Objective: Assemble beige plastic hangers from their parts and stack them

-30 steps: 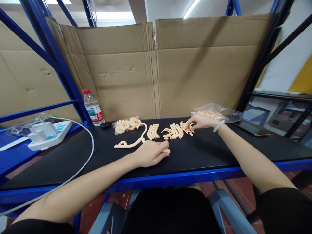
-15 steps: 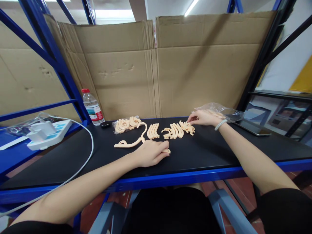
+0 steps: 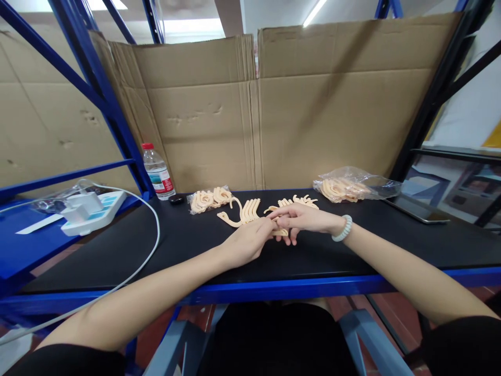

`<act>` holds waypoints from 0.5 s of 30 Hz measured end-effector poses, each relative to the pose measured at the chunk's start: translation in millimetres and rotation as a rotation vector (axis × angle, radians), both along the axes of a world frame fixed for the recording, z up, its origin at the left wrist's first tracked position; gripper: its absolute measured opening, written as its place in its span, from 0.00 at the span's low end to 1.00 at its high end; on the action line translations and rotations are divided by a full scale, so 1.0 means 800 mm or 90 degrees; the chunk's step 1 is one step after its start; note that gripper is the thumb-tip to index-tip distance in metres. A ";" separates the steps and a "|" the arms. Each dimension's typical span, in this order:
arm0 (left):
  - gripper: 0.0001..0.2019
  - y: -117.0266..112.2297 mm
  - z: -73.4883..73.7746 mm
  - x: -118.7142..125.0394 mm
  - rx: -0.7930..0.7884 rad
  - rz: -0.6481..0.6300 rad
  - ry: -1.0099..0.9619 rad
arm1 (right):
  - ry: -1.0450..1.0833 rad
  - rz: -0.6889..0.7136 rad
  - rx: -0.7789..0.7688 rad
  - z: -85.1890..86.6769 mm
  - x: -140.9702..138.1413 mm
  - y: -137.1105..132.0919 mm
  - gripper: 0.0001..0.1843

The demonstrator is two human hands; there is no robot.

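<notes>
Right hand (image 3: 304,218) has joined left hand (image 3: 247,243), whose fingers grip a beige hanger (image 3: 230,222). Right fingers' hold is unclear.

A pale beige, curved piece (image 3: 234,223) with a slender hook (image 3: 237,202) is held in the hands (image 3: 251,241), its middle hidden behind them; one arm (image 3: 225,216) sweeps out leftward, a flat end (image 3: 281,232) shows at right.

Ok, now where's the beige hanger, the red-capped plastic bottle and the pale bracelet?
Beige hanger (image 3: 228,221): head view, on the arm jutting out beyond the left hand (image 3: 250,239).
Red-capped plastic bottle (image 3: 161,180): head view, on its label.
Pale bracelet (image 3: 346,231): head view, on its band.
</notes>
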State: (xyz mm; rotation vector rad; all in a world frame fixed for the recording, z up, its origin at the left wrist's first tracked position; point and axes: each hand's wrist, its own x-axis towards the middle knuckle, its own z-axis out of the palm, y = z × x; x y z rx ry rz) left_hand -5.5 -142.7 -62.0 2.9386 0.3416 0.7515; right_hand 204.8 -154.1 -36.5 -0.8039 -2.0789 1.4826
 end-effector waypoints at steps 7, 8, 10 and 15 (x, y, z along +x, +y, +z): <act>0.16 -0.029 0.018 0.009 -0.077 0.117 0.017 | 0.059 -0.143 -0.095 -0.015 -0.012 0.007 0.26; 0.16 -0.031 0.017 0.011 -0.059 0.108 0.028 | 0.072 -0.150 -0.117 -0.016 -0.015 0.006 0.24; 0.15 -0.032 0.012 0.012 0.003 0.075 0.048 | 0.092 -0.151 -0.156 -0.017 -0.022 0.003 0.17; 0.14 -0.025 0.001 0.011 0.155 -0.032 0.074 | 0.129 -0.144 -0.167 -0.015 -0.031 -0.004 0.15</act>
